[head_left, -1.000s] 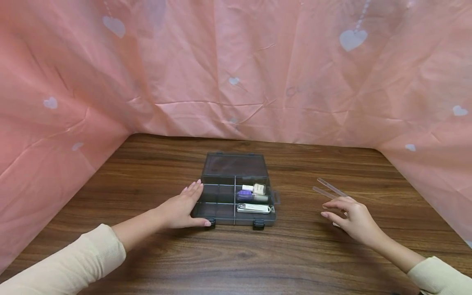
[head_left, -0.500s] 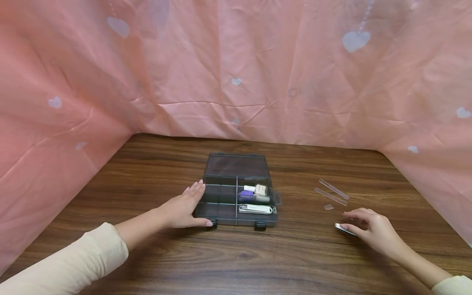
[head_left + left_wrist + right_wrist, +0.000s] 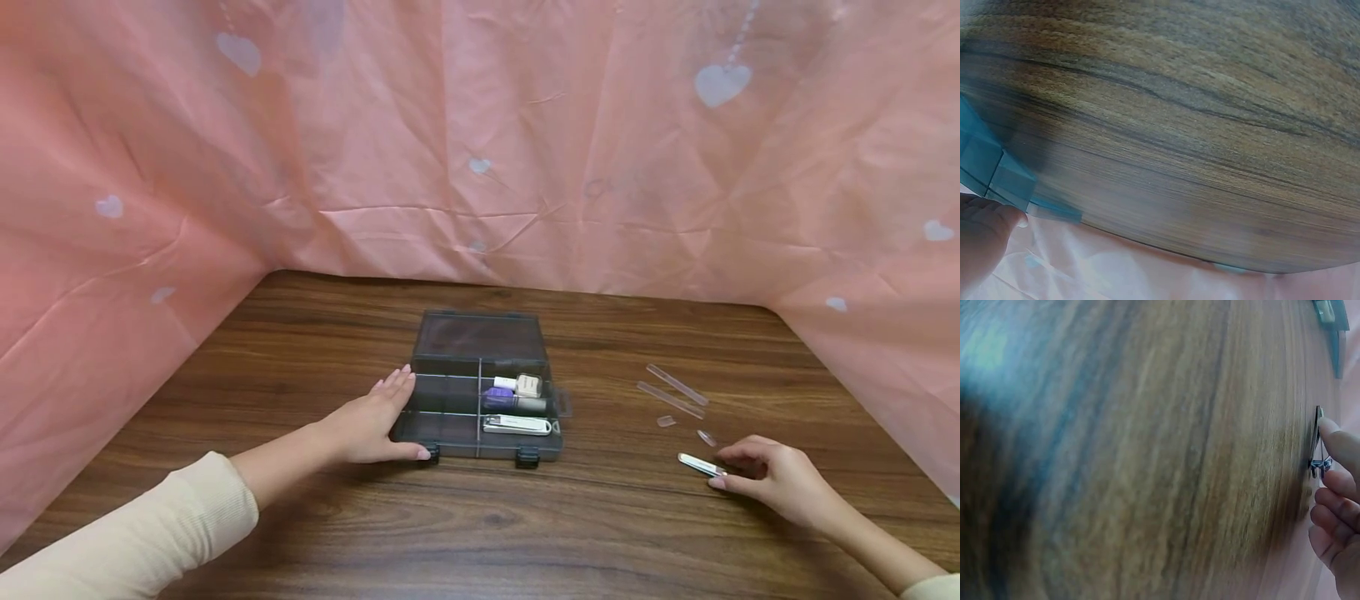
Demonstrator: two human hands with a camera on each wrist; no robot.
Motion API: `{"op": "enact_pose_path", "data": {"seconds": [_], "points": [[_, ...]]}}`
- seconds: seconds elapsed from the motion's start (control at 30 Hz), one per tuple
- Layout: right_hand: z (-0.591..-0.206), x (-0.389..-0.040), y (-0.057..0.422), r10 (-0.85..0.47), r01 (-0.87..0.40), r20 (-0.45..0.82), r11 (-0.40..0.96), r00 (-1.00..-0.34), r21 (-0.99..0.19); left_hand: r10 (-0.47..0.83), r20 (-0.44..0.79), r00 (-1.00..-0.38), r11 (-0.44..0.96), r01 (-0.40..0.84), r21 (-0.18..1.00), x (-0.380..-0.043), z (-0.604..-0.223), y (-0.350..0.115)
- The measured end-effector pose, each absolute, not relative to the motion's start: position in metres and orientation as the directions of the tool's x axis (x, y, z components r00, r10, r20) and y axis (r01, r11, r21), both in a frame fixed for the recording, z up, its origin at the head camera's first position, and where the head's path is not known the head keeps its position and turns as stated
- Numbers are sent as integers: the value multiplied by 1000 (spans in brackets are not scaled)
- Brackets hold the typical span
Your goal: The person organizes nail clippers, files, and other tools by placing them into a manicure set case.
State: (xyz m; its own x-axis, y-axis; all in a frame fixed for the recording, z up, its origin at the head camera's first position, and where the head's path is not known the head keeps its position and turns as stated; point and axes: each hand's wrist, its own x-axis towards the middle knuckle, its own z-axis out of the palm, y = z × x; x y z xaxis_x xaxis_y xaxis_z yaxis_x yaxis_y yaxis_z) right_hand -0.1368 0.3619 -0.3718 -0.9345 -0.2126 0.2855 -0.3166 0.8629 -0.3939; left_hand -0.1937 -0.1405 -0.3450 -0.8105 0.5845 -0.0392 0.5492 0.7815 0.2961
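A dark see-through compartment box [image 3: 442, 429] stands in the middle of the table, lid folded back. My left hand [image 3: 367, 425] rests along its left side, fingers straight, thumb by the front left latch. In the box's right compartments lie a cream nail polish bottle [image 3: 528, 385] with a white cap, a purple nail polish bottle [image 3: 498, 397] with a grey cap, and a white nail clipper [image 3: 517, 425]. To the right of the box, my right hand [image 3: 783, 482] pinches another nail clipper [image 3: 697, 463] between thumb and fingers; its lever stands raised in the right wrist view.
Beyond the right hand lie two clear plastic strips [image 3: 677, 384], a small clear piece [image 3: 666, 422] and another small pointed clear piece [image 3: 707, 437]. The wood-grain table [image 3: 480, 533] is bounded at the back and sides by a pink curtain [image 3: 480, 125].
My right hand has drawn away from the clear strips, toward the front right. The nail clipper and the small clear pieces now show from under it. My left hand stays at the box.
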Motion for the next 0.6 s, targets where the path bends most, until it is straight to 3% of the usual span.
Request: {"op": "enact_pose_path", "data": {"seconds": [0.6], "points": [[-378,-138,360,-263,-385,327,833,-908,-397,588,-28,-808,779,557,288,-194,-346,-141]]}}
